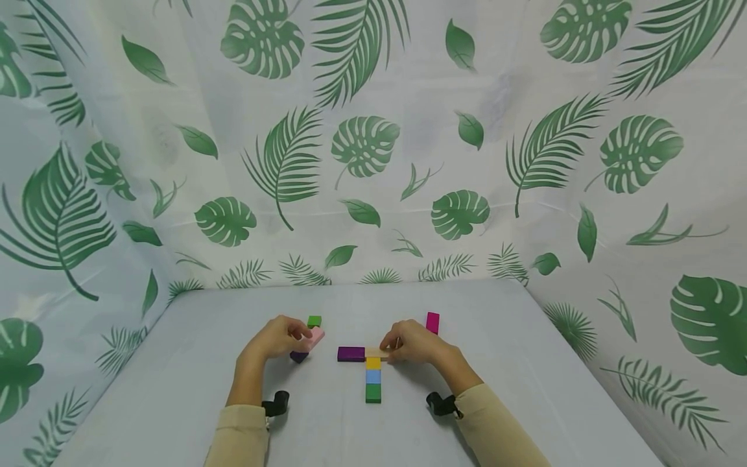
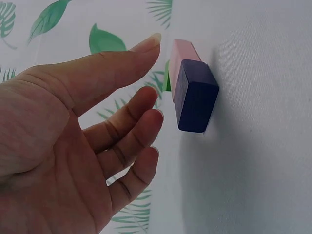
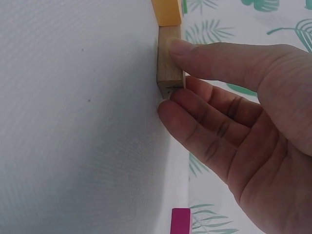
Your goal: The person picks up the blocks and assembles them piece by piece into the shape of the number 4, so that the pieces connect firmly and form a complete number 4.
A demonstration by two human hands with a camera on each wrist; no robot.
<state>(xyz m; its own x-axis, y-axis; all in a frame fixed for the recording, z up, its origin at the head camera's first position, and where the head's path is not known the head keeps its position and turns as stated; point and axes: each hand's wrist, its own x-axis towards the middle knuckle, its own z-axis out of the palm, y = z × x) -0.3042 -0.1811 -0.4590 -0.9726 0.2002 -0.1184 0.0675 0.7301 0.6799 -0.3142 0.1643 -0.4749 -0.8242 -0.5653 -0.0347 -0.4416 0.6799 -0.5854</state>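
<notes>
My left hand (image 1: 286,336) is beside a pink block (image 1: 313,338), its thumb and fingers loosely bent. In the left wrist view, a small gap separates these fingers from the pink block (image 2: 184,51) and the dark blue block (image 2: 197,95) in front of it. At the right end of a row, my right hand (image 1: 411,342) pinches a plain wooden block (image 3: 169,58), thumb on one face and fingers around its far end. That block adjoins a purple block (image 1: 351,354) and a yellow block (image 1: 373,364). Light blue (image 1: 373,377) and green (image 1: 373,393) blocks continue the column toward me.
A bright green block (image 1: 314,321) lies behind the pink one. A magenta block (image 1: 432,323) lies beyond the right hand. The white tabletop (image 1: 327,428) meets leaf-patterned cloth (image 1: 408,97) at its back and sides.
</notes>
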